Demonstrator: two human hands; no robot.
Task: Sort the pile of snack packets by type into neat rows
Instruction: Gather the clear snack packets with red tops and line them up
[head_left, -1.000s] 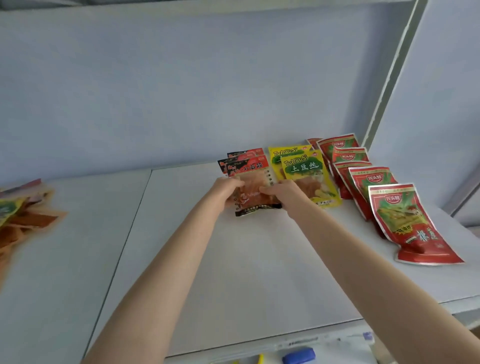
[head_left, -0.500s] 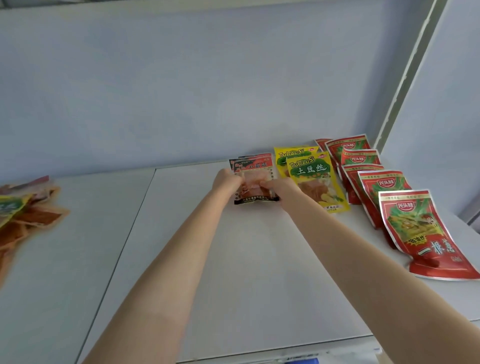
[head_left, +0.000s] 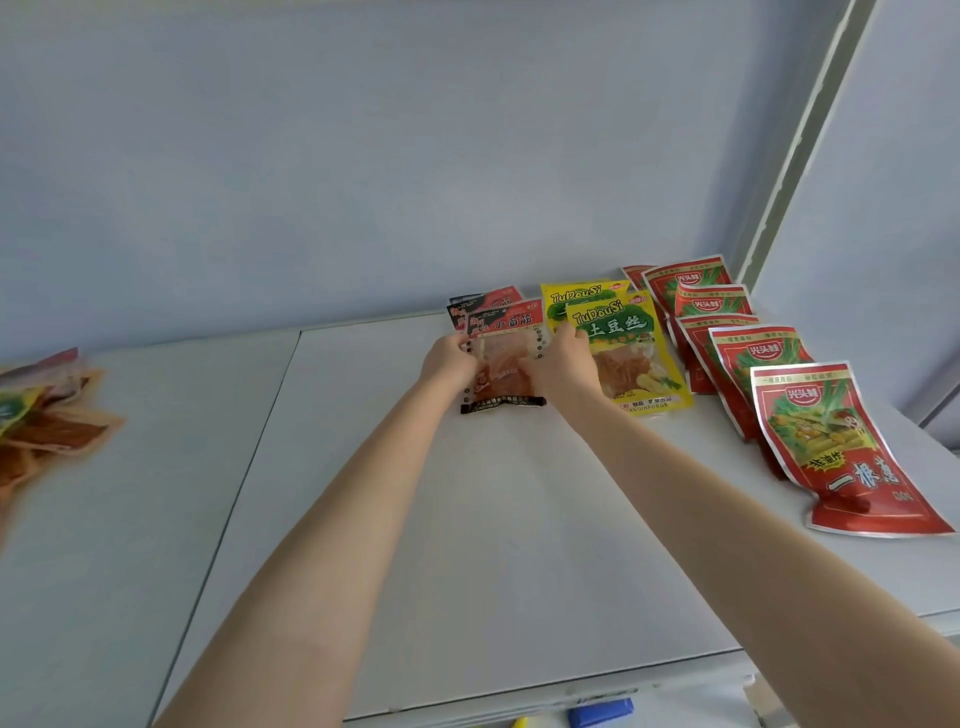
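Observation:
A red-and-black packet with a clear window (head_left: 503, 371) lies on the white table (head_left: 467, 545), overlapping two like packets behind it. My left hand (head_left: 448, 357) grips its left edge and my right hand (head_left: 563, 359) grips its right edge. To its right lie two yellow packets (head_left: 631, 353), one overlapping the other. Further right runs a row of several red packets (head_left: 831, 441) toward the front. An unsorted pile of packets (head_left: 41, 415) sits at the far left.
A blue-grey wall stands close behind the packets, and a white post (head_left: 800, 140) rises at the back right. The table's front edge (head_left: 545, 701) is near me, with blue and yellow items (head_left: 597, 713) just below it.
Both hands have shifted the red-and-black packet slightly on its row and squared it up. The camera has tilted, so the whole scene sits lower in view.

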